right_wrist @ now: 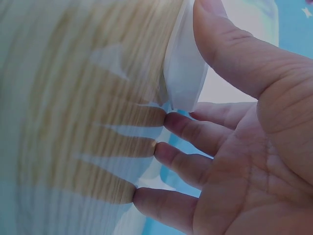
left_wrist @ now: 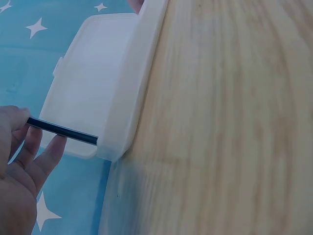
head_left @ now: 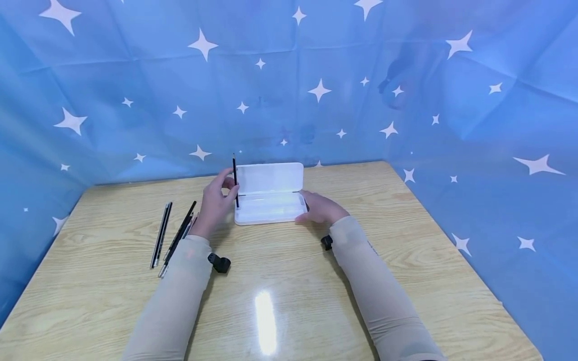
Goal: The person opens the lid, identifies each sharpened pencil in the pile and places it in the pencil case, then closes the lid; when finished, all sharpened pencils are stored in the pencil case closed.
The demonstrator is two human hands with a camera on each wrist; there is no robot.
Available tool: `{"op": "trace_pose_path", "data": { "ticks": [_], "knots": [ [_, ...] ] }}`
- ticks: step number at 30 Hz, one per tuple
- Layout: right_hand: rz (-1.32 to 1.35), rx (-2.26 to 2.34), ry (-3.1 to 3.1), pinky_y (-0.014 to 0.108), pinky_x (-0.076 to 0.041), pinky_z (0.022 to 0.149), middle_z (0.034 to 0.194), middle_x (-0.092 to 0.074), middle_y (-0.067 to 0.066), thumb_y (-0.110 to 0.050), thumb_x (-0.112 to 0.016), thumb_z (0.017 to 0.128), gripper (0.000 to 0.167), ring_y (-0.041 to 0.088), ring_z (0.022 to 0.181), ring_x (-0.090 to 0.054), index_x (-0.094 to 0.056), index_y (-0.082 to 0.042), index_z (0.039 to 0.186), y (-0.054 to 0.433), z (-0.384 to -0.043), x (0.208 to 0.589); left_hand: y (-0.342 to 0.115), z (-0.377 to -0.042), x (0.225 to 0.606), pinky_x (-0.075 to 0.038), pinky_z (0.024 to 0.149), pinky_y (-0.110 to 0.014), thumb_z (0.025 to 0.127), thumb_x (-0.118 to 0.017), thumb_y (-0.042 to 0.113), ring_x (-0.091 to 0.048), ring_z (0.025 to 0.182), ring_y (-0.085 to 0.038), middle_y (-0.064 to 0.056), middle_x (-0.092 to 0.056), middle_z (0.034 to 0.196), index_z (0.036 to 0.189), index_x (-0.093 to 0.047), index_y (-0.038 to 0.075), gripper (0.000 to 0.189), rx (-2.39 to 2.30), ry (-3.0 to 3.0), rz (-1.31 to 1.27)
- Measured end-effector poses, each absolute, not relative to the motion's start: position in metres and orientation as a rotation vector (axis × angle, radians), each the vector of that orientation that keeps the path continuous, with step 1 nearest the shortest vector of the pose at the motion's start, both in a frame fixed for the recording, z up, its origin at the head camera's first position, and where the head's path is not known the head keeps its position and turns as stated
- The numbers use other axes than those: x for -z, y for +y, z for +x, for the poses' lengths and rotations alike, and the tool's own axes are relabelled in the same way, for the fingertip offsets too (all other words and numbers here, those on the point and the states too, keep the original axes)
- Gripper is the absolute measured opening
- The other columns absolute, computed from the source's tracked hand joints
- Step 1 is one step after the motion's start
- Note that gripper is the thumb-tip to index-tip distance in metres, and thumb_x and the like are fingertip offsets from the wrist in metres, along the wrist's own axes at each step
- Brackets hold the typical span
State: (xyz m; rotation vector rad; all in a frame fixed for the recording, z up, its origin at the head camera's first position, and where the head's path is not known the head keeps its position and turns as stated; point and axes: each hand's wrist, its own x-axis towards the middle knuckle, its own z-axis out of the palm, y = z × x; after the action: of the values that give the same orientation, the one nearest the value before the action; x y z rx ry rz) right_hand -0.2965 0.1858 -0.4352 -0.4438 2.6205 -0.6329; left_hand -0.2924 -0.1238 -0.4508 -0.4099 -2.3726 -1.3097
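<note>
A white pencil case lies on the table with its lid tipped back at the far side. My left hand pinches a black pencil between thumb and fingers. The pencil stands nearly upright, sharpened tip up, its lower end inside the case's left end. In the left wrist view the rim hides that lower end. At the case's right end, my right hand holds the corner, thumb at the front and fingers behind. The right wrist view shows several fingertips touching the tabletop.
Several more dark pencils lie on the wooden table left of the case, some partly behind my left wrist. A blue curtain with white stars hangs at the table's far edge and sides.
</note>
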Motion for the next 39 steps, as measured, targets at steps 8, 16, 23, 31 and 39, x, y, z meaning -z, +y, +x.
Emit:
{"op": "trace_pose_path", "data": {
  "ticks": [8,16,23,31,39],
  "knots": [
    [-0.421,0.649,2.613,0.051,-0.026,0.12,0.165,-0.025,0.018,-0.033,-0.072,0.096,0.091,0.035,0.151,-0.025,-0.016,-0.008,0.163,0.184,-0.294,0.434,-0.12,-0.291,0.447,-0.054,0.087,-0.046,0.102,-0.063,0.01,-0.063,0.107,-0.029,-0.012,-0.068,0.107,0.142,-0.055,0.008,0.041,1.3,-2.464,-0.448],
    [-0.431,0.676,2.621,0.05,-0.029,0.118,0.161,-0.032,0.018,-0.031,-0.073,0.096,0.089,0.035,0.148,-0.031,-0.02,-0.008,0.162,0.185,-0.295,0.435,-0.106,-0.302,0.44,-0.052,0.086,-0.042,0.101,-0.064,0.011,-0.062,0.1,-0.022,-0.007,-0.067,0.108,0.145,-0.057,0.012,0.044,1.068,-2.652,-0.639],
    [-0.46,0.688,2.625,0.049,-0.029,0.118,0.161,-0.034,0.017,-0.031,-0.074,0.095,0.086,0.034,0.147,-0.032,-0.024,-0.007,0.161,0.185,-0.298,0.436,-0.093,-0.315,0.43,-0.054,0.087,-0.038,0.1,-0.065,0.007,-0.064,0.096,-0.02,-0.006,-0.069,0.106,0.143,-0.059,0.012,0.044,0.766,-2.828,-0.883],
    [-0.459,0.683,2.636,0.049,-0.028,0.119,0.162,-0.034,0.014,-0.034,-0.077,0.092,0.088,0.032,0.148,-0.032,-0.027,-0.009,0.16,0.186,-0.3,0.437,-0.071,-0.315,0.424,-0.053,0.094,-0.039,0.1,-0.064,0.006,-0.066,0.105,-0.021,-0.007,-0.072,0.116,0.135,-0.067,0.014,0.036,0.553,-2.982,-1.015],
    [-0.479,0.71,2.635,0.048,-0.033,0.116,0.156,-0.043,0.012,-0.033,-0.078,0.091,0.081,0.029,0.142,-0.041,-0.035,-0.011,0.156,0.187,-0.302,0.438,-0.047,-0.312,0.421,-0.047,0.104,-0.038,0.103,-0.059,0.007,-0.062,0.115,-0.02,-0.003,-0.07,0.128,0.128,-0.073,0.018,0.031,0.326,-3.143,-0.943]
  ]
}}
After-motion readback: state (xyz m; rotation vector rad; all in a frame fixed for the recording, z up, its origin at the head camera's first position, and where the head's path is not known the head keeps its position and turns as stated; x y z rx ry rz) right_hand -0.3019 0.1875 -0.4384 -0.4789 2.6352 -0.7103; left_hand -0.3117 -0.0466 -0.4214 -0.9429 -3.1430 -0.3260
